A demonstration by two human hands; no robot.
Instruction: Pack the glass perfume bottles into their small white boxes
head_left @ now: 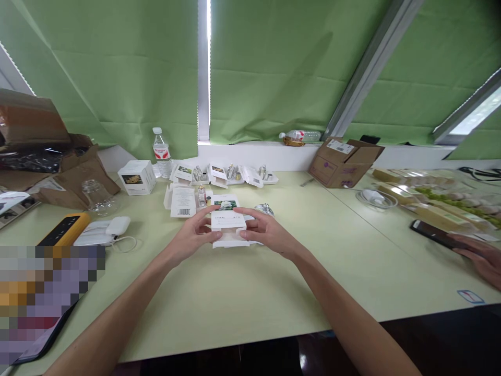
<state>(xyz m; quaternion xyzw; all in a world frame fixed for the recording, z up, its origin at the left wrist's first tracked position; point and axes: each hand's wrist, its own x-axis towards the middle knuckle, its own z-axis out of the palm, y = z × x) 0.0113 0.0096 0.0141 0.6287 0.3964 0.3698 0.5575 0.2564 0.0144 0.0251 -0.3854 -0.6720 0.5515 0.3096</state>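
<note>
Between my two hands is a small white cardboard box (228,220) with a flower picture on its far part and an open end facing me. My left hand (194,231) grips its left side, fingers curled on top and thumb at the near edge. On the right side, my right hand (266,232) grips it in the same way. Just behind my left hand lie an opened white box with a barcode (183,202) and a small glass bottle (201,196). A silvery, crumpled-looking item (265,209) sits behind my right hand, partly hidden.
Several opened small boxes (218,175) line the back. Around them are a white cube box (137,177), a water bottle (161,149) and a cardboard carton (340,163). At left lies a yellow device (66,232); at right, another person's hand (479,256) holds a phone (434,235).
</note>
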